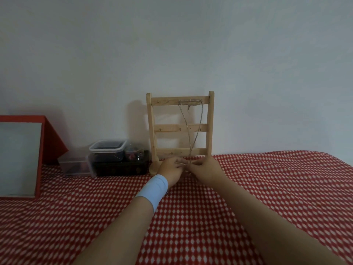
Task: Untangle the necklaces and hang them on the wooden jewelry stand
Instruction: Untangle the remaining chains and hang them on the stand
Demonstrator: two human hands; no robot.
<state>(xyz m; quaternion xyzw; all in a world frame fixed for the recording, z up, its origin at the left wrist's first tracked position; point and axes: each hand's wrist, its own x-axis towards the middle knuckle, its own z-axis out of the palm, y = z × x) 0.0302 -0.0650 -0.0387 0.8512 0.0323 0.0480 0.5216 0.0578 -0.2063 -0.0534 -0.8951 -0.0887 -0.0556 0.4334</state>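
**Wooden stand with 1 chain hung, both hands pinching at its foot**

Pale wood forms the ladder-shaped jewelry stand (180,129), upright against the grey wall (172,44) at the far edge of the red cloth with white dots (248,197). It has 3 crossbars. A thin silver chain necklace (191,127) drapes from the right half of the top bar and falls in a narrowing loop to the base.

The left hand (171,171), with a light blue wristband (152,190), and the right hand (204,172) meet in front of the base, fingertips nearly touching, both pinched on the lower end of the chain.

Clear plastic tubs and a dark box (114,159) crowd the stand's left side, and a red-framed mirror (19,157) leans farther left. To the right of the stand and in front of the hands the cloth lies open.
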